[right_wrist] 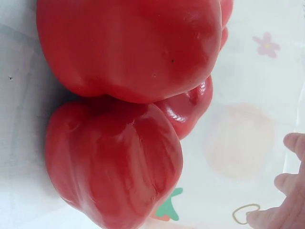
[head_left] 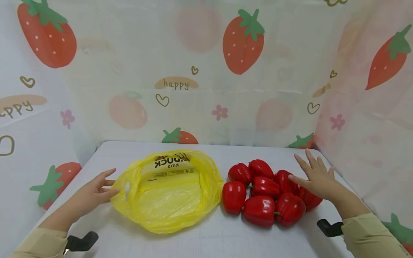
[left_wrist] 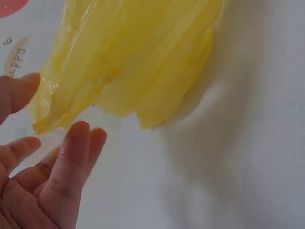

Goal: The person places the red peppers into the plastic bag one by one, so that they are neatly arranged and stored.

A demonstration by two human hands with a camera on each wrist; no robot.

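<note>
A yellow plastic bag point(head_left: 211, 172) with dark printing lies with its mouth spread wide on the table. My left hand point(head_left: 93, 191) is at the bag's left edge, its fingers loosely extended. In the left wrist view those fingers point(left_wrist: 64, 176) are parted around the bag's lower corner, gripping nothing. Several glossy red bell peppers point(head_left: 259, 211) are grouped right of the bag. Over the rightmost pepper point(head_left: 309, 199), my right hand point(head_left: 317, 177) is spread, with the thumb overlapping the cluster in the head view. Large red peppers point(right_wrist: 114, 162) fill much of the right wrist view.
A white table point(head_left: 222, 238) carries the bag and peppers. Strawberry-printed cloth point(head_left: 200, 118) hangs behind it and along both sides. Dark straps' ends point(head_left: 82, 242) stick out from both sleeves.
</note>
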